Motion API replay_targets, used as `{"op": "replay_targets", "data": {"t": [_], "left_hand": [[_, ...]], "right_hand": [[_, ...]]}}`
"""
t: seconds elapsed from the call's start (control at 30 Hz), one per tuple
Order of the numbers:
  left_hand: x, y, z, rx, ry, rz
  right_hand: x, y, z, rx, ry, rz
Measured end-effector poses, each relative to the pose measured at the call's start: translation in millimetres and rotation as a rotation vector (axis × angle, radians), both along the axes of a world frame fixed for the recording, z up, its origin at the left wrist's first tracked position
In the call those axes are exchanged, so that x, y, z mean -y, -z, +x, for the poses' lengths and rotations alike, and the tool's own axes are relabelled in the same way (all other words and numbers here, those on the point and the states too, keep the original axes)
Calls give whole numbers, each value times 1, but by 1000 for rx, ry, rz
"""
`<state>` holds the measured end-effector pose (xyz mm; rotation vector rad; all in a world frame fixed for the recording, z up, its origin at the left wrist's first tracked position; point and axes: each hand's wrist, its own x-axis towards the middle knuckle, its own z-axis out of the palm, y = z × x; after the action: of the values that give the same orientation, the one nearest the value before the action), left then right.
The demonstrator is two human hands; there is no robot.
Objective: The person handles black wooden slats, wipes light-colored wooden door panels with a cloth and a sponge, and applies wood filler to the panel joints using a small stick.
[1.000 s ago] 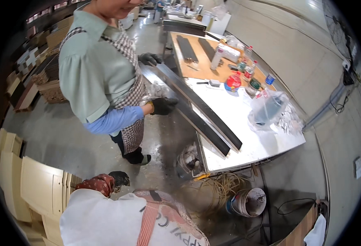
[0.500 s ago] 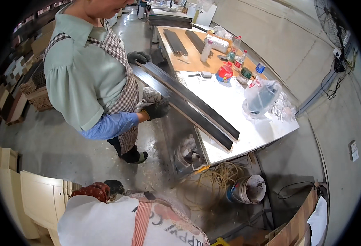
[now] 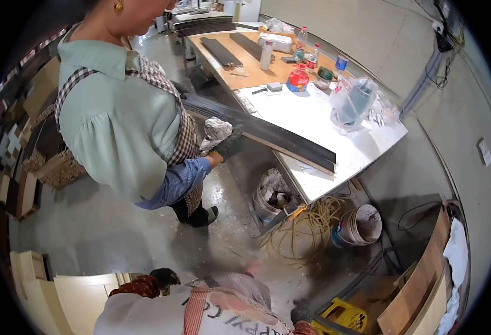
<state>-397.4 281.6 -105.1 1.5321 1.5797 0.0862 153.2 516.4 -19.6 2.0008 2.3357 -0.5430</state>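
My left hand, in a dark glove with a patterned sleeve, is curled at my chest above my white apron; I see nothing in it. My right hand, also dark-gloved, shows only partly at the lower edge beside a yellow object, and its grip is hidden. In front of me a co-worker in a green shirt and check apron holds long dark strips on the white table with a black-gloved hand.
Bottles and a red container stand on the wooden tabletop beyond, next to a clear plastic bag. Under the table are a lined bin, coiled yellow cord and a white bucket. Boards lean at the right.
The co-worker now appears nearer and larger, still gripping the dark strips. My left hand has sunk toward the lower edge, and my right hand has come into view.
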Motion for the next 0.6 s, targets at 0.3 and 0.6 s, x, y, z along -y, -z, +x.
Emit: {"op": "replay_targets", "data": {"t": [0.3,0.6], "left_hand": [[-47,-75,-13,-112,171,-153],[-143,-57,54,231,-23,-115]], "right_hand": [[175,12,82,275,210,-750],[264,-40,71,77,803,-584]]}}
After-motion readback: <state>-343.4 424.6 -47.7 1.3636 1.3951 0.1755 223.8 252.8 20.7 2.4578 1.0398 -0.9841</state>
